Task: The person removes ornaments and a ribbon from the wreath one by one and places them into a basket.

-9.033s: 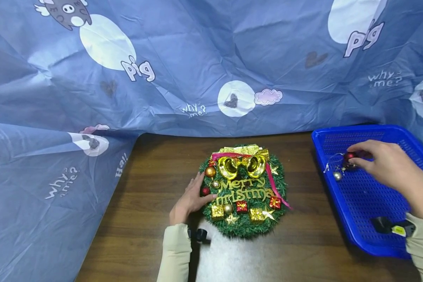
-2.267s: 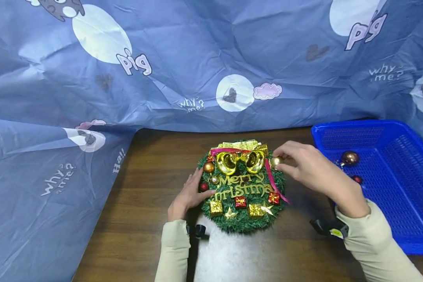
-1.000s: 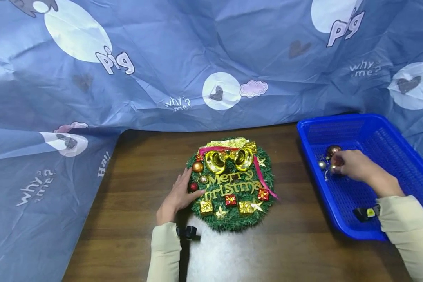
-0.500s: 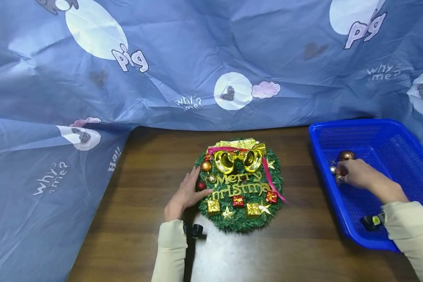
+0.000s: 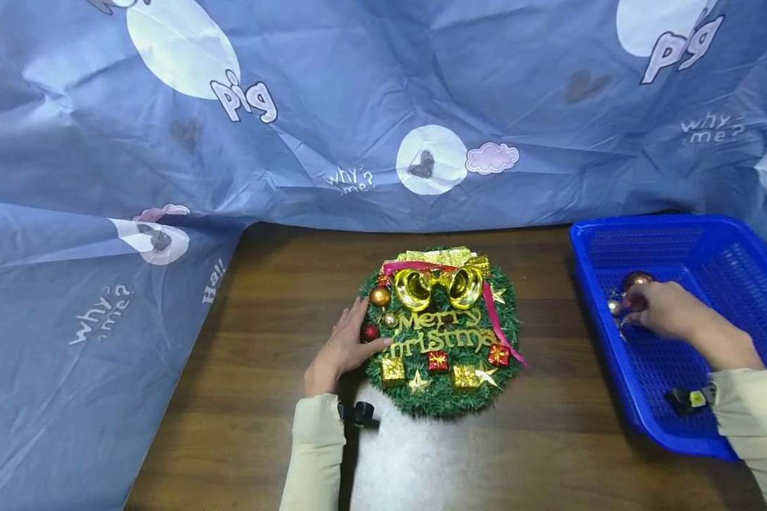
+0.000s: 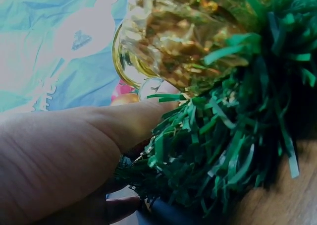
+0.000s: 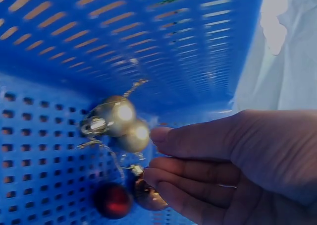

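Note:
A green tinsel Christmas wreath (image 5: 444,403) with gold bells (image 5: 466,287), gold lettering, small gift boxes, stars and balls lies mid-table. My left hand (image 5: 339,348) rests at its left edge, fingers fairly straight along the side, thumb (image 6: 138,118) over the tinsel. In the blue basket (image 5: 645,245) at the right, my right hand (image 5: 671,309) reaches low among loose ornaments, thumb and fingertips slightly apart with nothing between them. The right wrist view shows two gold balls (image 7: 132,137), a dark red ball (image 7: 113,201) and a copper ball (image 7: 148,193) close to the fingertips.
The wooden table (image 5: 281,284) stretches around the wreath. A blue printed cloth (image 5: 332,106) hangs behind and down the left side. The basket's slotted walls rise around my right hand.
My right hand has moved from the wreath's upper right, where it held a gold ball, back to the basket and has let the ball go there. The left hand stays put.

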`<act>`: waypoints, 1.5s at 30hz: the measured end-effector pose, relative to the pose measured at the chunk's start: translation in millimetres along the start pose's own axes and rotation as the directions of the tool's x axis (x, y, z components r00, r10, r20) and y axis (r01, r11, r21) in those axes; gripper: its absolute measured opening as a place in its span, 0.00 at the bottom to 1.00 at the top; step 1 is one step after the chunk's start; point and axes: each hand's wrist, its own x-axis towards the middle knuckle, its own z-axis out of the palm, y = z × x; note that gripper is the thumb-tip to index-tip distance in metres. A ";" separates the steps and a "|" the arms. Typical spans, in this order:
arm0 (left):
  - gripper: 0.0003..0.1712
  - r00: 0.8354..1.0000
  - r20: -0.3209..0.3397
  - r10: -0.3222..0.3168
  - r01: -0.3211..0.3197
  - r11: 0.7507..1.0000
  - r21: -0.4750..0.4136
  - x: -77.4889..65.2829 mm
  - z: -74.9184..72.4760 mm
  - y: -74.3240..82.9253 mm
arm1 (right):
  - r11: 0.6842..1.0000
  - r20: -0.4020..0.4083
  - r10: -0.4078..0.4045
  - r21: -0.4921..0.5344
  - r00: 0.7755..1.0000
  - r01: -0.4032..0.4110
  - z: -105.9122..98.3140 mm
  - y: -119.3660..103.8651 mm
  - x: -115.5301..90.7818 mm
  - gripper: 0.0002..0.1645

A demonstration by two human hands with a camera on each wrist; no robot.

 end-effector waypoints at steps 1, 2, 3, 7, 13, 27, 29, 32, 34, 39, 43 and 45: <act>0.55 1.000 -0.002 0.001 -0.001 1.000 0.002 0.4 0.0 0.2 | 1.000 -0.008 0.003 -0.002 1.000 -0.003 -1.8 0.0 -0.3 0.11; 0.55 1.000 -0.004 0.004 -0.004 1.000 0.001 0.6 0.1 0.4 | 1.000 -0.014 0.004 -0.001 1.000 -0.004 -3.7 -0.4 -0.5 0.11; 0.55 1.000 -0.005 0.009 -0.009 1.000 -0.001 0.7 0.2 0.6 | 1.000 -0.018 0.008 0.004 1.000 -0.008 -5.4 -1.2 -0.8 0.11; 0.55 1.000 0.001 0.005 -0.005 1.000 -0.005 0.2 0.5 1.4 | 0.999 -0.012 0.024 0.037 1.000 -0.024 -12.0 -5.5 -0.9 0.10; 0.55 1.000 -0.007 0.009 -0.009 1.000 -0.007 0.3 0.7 0.8 | 0.999 -0.040 0.023 0.039 0.999 -0.022 -26.1 -21.1 1.5 0.11; 0.54 1.000 0.002 0.009 -0.009 1.000 -0.006 -0.4 0.0 0.3 | 0.997 -0.204 -0.077 0.001 0.976 0.079 -58.4 -92.9 7.8 0.15; 0.54 1.000 0.003 0.010 -0.010 1.000 -0.006 -0.1 -0.3 0.3 | 0.994 -0.226 -0.106 0.004 0.968 0.110 -61.0 -107.2 10.1 0.15; 0.55 1.000 0.004 0.008 -0.008 1.000 -0.005 0.2 -0.1 0.7 | 0.989 -0.234 -0.140 0.010 0.962 0.146 -64.3 -126.2 13.8 0.15; 0.55 1.000 0.004 0.005 -0.005 1.000 -0.007 0.3 0.1 0.9 | 0.987 -0.228 -0.148 0.019 0.962 0.157 -66.4 -137.7 17.0 0.15; 0.55 1.000 0.006 -0.009 0.009 1.000 -0.008 0.2 -0.1 0.7 | 0.977 -0.231 -0.200 0.025 0.952 0.211 -66.6 -163.0 25.9 0.15; 0.54 1.000 0.001 -0.006 0.006 1.000 -0.011 0.5 -0.2 0.3 | 0.964 -0.213 -0.247 0.042 0.945 0.261 -63.2 -182.4 34.1 0.15; 0.54 1.000 -0.004 0.001 -0.001 1.000 -0.013 0.4 0.2 -0.2 | 0.959 -0.196 -0.265 0.052 0.944 0.280 -61.3 -192.2 39.1 0.14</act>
